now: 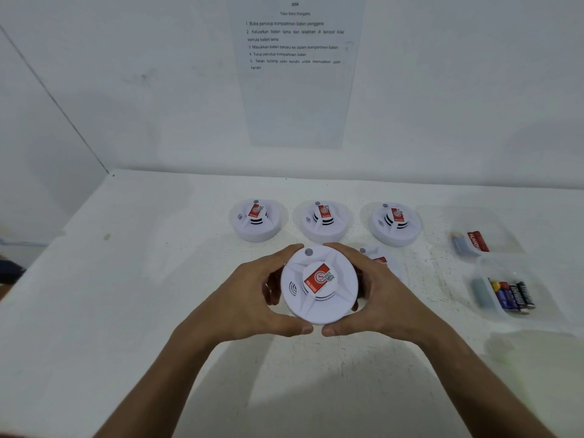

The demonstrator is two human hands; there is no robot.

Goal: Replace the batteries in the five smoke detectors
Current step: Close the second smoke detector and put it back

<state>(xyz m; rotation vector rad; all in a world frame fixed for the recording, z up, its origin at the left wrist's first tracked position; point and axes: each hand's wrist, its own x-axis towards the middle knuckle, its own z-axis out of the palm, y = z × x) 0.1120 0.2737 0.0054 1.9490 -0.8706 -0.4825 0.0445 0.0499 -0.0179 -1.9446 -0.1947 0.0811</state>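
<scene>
Holding the smoke detector (319, 284) between both hands, we see our left hand (252, 298) curled round its left rim and our right hand (384, 295) curled round its right rim, thumbs nearly meeting at the near edge and fingertips closing on the far edge. It is a round white disc, face up, with raised ribs running from a central dome that carries a red sticker with a small code, a grey button by our far fingertips, and sound slots near our left fingers. Beyond our fingers, three more detectors (323, 220) sit in a row; a fifth detector (377, 259) shows behind our right fingers. Right of our right hand, clear trays hold batteries (512, 295).
</scene>
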